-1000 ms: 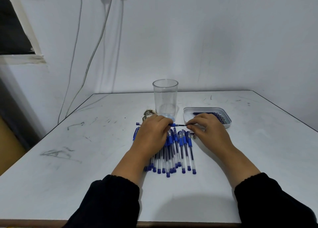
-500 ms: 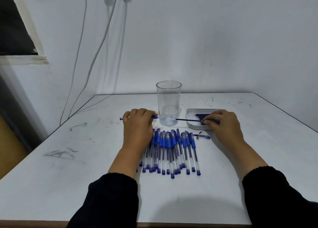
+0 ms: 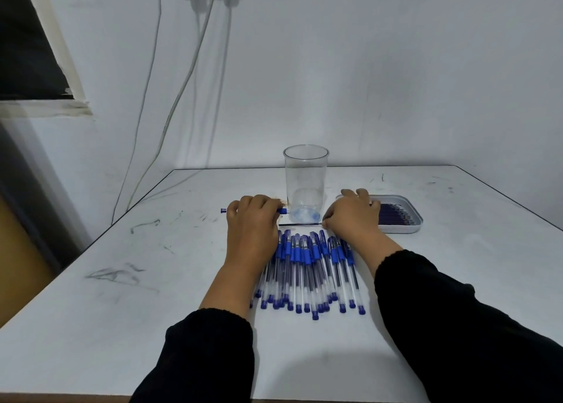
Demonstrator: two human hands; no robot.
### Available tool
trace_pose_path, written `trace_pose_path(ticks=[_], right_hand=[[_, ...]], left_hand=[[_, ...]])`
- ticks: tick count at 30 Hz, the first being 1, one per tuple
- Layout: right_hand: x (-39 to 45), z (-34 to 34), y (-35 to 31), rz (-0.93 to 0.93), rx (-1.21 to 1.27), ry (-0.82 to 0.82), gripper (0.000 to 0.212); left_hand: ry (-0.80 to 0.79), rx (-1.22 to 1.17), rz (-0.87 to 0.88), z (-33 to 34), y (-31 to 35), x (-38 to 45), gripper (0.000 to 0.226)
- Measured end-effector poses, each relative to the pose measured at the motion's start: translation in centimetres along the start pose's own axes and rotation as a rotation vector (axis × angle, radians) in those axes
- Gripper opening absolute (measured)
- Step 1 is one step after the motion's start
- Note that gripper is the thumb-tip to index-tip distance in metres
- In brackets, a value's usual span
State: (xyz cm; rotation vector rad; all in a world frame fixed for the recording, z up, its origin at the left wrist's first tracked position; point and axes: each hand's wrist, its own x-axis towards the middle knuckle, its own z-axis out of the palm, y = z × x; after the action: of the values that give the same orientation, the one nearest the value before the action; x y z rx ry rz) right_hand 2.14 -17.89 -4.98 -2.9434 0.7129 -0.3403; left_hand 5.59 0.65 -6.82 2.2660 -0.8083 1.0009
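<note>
The left hand (image 3: pixel 253 223) is wrapped round a pen (image 3: pixel 282 210), both ends poking out, just left of the cup (image 3: pixel 306 183). The right hand (image 3: pixel 353 217) pinches a thin refill (image 3: pixel 300 224) by one end — its free tip sits just below the pen's mouth, not in it. To thread it, I'd say, lift the tip level, keep the pen still and slide straight — no bending.

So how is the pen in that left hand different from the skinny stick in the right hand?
The pen is thicker with blue ends; the stick is thin and dark all along. The left hand wraps round the pen, hiding its middle; the right hand only pinches the stick by one end, so most of it shows. Both point sideways near the clear cup.
</note>
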Motion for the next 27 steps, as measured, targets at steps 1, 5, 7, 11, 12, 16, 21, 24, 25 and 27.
trace_pose_path(ticks=[1, 5, 7, 11, 12, 16, 21, 24, 25, 27], right_hand=[[0.1, 0.1, -0.1, 0.006, -0.017, -0.002, 0.021], [0.3, 0.4, 0.0, 0.012, -0.022, -0.008, 0.023], [0.2, 0.5, 0.0, 0.011, -0.015, -0.008, 0.023], [0.1, 0.6, 0.0, 0.012, 0.006, -0.009, 0.023], [0.0, 0.6, 0.0, 0.014, 0.009, -0.014, 0.023], [-0.5, -0.1, 0.1, 0.013, 0.058, -0.029, 0.024], [-0.3, -2.3, 1.2, 0.02, 0.126, 0.036, 0.02], [0.5, -3.2, 2.6, 0.056, 0.116, 0.053, 0.016], [0.7, -3.4, 3.1, 0.066, 0.094, 0.052, 0.015], [1.2, -3.5, 4.2, 0.077, 0.018, 0.037, 0.015]], left_hand=[[0.004, 0.0, 0.004, 0.0, 0.0, 0.0, 0.023], [0.005, -0.004, 0.019, 0.0, 0.2, 0.1, 0.023], [0.01, -0.007, 0.023, 0.0, 0.2, 0.0, 0.023], [0.015, -0.008, 0.018, 0.0, 0.2, 0.0, 0.023], [0.014, -0.008, 0.016, 0.0, 0.2, 0.0, 0.023], [0.011, -0.006, 0.014, 0.1, 0.2, 0.0, 0.023], [0.011, -0.006, 0.03, 0.1, 0.3, 0.0, 0.023], [0.014, -0.01, 0.045, 0.2, 0.3, 0.0, 0.024], [0.014, -0.014, 0.045, 0.2, 0.3, 0.0, 0.023], [0.008, -0.023, 0.044, 0.2, 0.4, 0.0, 0.023]])
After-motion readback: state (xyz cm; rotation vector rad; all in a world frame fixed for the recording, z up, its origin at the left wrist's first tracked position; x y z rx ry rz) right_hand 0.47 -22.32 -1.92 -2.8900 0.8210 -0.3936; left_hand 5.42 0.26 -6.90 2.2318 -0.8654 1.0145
